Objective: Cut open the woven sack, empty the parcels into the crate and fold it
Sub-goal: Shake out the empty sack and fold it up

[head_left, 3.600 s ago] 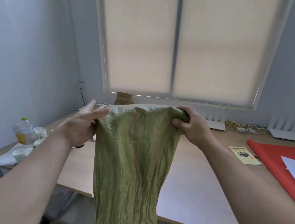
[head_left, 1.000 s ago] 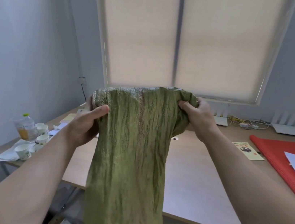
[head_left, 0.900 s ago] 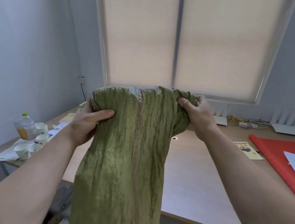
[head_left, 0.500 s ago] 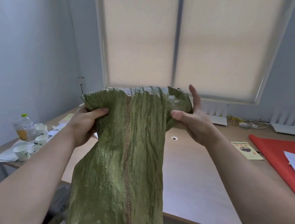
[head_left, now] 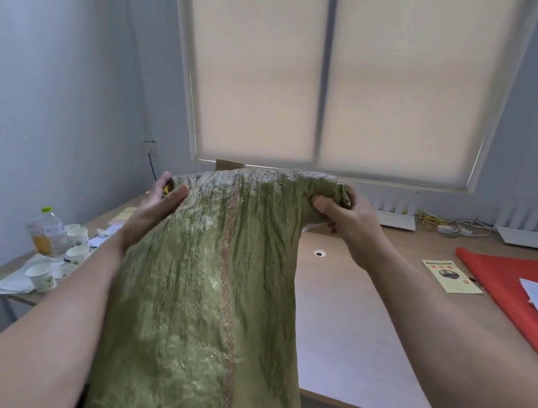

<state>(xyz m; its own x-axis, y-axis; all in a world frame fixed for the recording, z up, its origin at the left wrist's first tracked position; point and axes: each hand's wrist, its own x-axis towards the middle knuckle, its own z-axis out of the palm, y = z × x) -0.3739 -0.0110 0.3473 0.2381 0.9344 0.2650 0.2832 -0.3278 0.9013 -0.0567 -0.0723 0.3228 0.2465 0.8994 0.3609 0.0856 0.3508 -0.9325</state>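
Since half a second ago the right hand (head_left: 345,219) has re-closed its fingers on the upper corner of the woven sack (head_left: 209,299); the left hand (head_left: 152,211) stays clamped on the opposite corner. The sack hangs limp, so it is judged empty and ready for folding. Its long axis runs 12 to 6 o'clock in front of the desk (head_left: 362,338), held edge uppermost

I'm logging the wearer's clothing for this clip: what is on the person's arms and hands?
Nothing that shows: both forearms are bare to the frame edge, with no sleeves. The left hand and right hand wear no gloves, and no watch, ring or bracelet is visible.
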